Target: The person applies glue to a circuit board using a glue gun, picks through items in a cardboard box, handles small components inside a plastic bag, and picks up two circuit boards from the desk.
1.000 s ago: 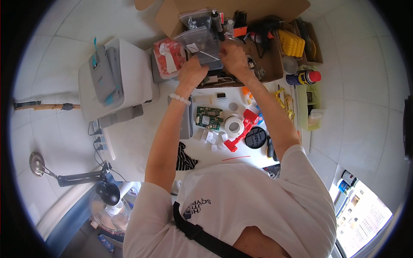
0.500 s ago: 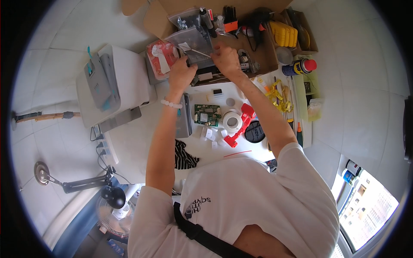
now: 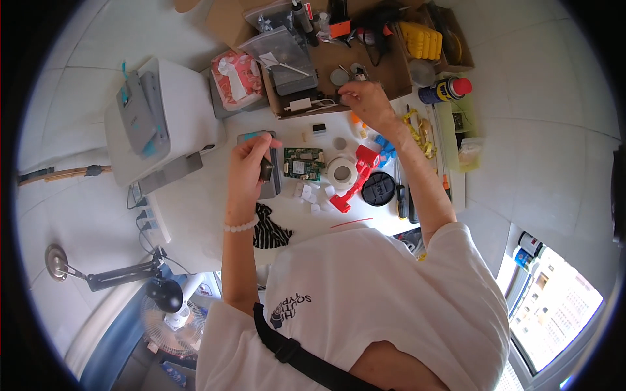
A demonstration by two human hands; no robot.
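Note:
My left hand (image 3: 246, 163) is closed on a small dark block-shaped object (image 3: 266, 171), its kind too small to make out. It is above the table beside a flat grey case (image 3: 274, 186). My right hand (image 3: 366, 103) reaches over the near side of an open cardboard box (image 3: 385, 68), fingers bent together; what they hold, if anything, is hidden. Close to those fingers in the box are a white adapter with a cable (image 3: 301, 104) and a round, pale disc (image 3: 339, 77). A clear zip bag (image 3: 287, 65) lies at the box's left.
On the table are a green circuit board (image 3: 304, 163), a white ring-shaped part (image 3: 342, 173), a red plastic part (image 3: 355, 179), a black round cap (image 3: 378, 189) and striped cloth (image 3: 270, 228). A white machine (image 3: 176, 111) stands left; a spray can (image 3: 445, 90) stands right.
My left hand has come out of the box toward me, carrying the dark object. My right hand has shifted right and nearer, away from the zip bag.

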